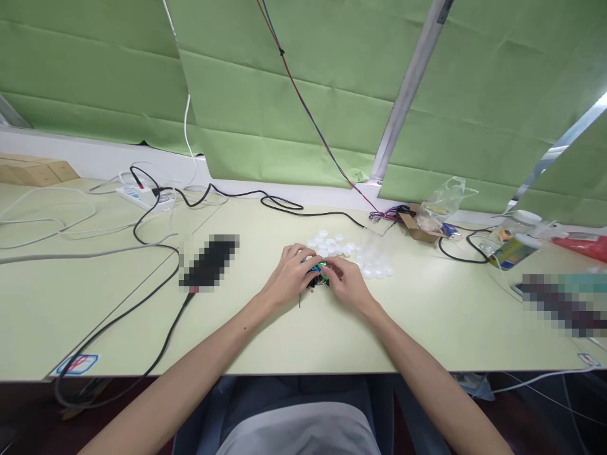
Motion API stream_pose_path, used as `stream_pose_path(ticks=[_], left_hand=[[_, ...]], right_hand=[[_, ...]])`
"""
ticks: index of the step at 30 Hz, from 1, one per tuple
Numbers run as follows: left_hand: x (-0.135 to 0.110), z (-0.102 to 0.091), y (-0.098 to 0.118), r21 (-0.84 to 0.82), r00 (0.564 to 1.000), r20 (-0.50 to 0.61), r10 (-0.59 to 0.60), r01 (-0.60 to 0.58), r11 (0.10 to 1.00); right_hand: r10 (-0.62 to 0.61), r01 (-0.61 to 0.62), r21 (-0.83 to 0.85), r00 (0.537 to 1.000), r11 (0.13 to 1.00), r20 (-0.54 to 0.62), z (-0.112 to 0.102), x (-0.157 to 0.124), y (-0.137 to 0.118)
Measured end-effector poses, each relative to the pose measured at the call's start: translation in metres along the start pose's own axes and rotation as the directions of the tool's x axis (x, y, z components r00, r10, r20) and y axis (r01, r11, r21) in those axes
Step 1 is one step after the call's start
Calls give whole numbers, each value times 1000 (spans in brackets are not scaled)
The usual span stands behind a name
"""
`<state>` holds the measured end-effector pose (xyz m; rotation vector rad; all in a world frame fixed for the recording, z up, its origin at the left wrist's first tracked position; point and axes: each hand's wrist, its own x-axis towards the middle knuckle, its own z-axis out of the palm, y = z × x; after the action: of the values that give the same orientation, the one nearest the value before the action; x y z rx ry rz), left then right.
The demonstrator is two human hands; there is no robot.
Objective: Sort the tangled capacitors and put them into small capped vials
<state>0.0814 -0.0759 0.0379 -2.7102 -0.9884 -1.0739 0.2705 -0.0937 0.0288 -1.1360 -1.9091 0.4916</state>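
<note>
Both my hands meet at the middle of the pale green table (pixel 427 328). My left hand (pixel 289 276) and my right hand (pixel 346 281) have their fingers curled around a small dark part with blue and green bits (pixel 317 273), held between them just above the table top. A thin dark pin or wire pokes down from under my left hand. Just behind my hands lies a scatter of several small white round caps (pixel 351 253).
A black cable runs from a white power strip (pixel 142 197) across the left of the table to a pixelated dark object (pixel 208 260). A small cardboard box and clear plastic bag (pixel 434 212) stand at the back right, bottles (pixel 515 243) further right. Green curtains hang behind.
</note>
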Motion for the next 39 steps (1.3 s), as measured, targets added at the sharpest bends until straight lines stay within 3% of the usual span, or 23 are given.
stream_pose_path(ticks=[6,11,15,19,27,39], left_hand=[[-3,5,-5,-94,999,53,-14,19,995],[-3,6,-5,-128,997,50,-61,67,990],[-1,4,-3,-154,992,40,-120,125,980],[0,3,-3,-179,981,33,-192,195,964],[0,2,1,-155,974,58,-221,227,961],[-1,5,-1,-155,979,77,-189,199,968]], right_hand=[[0,-1,7,997,1000,74,-1,0,-2],[9,-7,-28,997,1000,71,-12,3,1],[24,-19,-113,999,993,42,-25,5,10],[-9,37,-227,992,973,126,-30,4,13],[122,-10,-496,973,868,194,-24,0,6],[183,-41,-546,961,837,209,-15,-1,8]])
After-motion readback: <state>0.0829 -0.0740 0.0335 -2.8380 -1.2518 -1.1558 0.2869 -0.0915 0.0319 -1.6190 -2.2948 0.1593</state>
